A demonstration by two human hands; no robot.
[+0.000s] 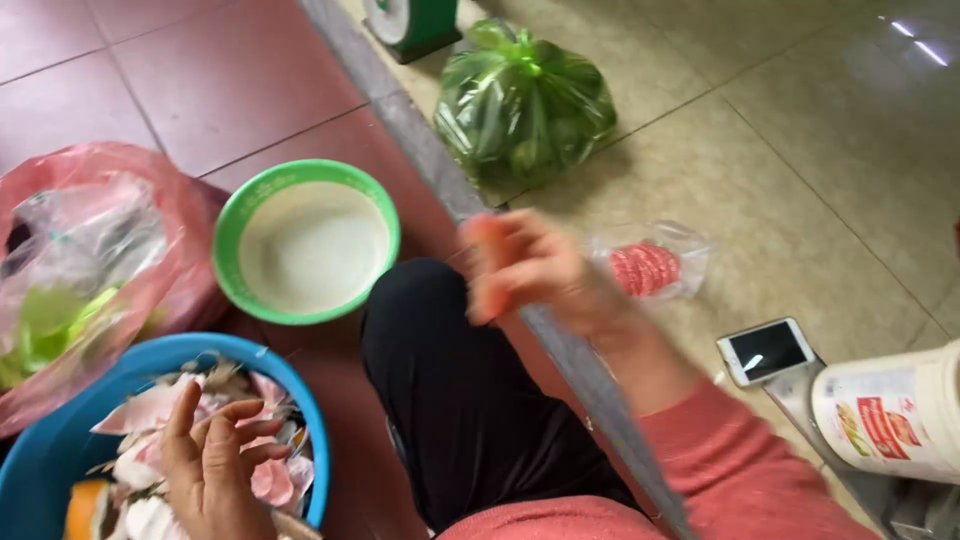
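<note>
Mostly scraps [150, 410] in blue basin [40, 460]

Bowl [306, 241] lies behind basin [40, 460]; phone [766, 350] far right.

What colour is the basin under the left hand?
Blue; the basin holds pink and white peelings beneath the left hand. Head view shows it best.

Coral-pink sleeves and black trousers, bare hands

The right hand [525, 268], blurred near the middle of the frame, comes out of a long coral-pink knit sleeve [735, 465] whose cuff ends at the wrist, lower right. The same pink fabric fills the bottom centre edge. A knee in plain black trousers [455, 390] sits at centre. The left hand [210, 470], lower left, is bare, with no ring showing.
</note>
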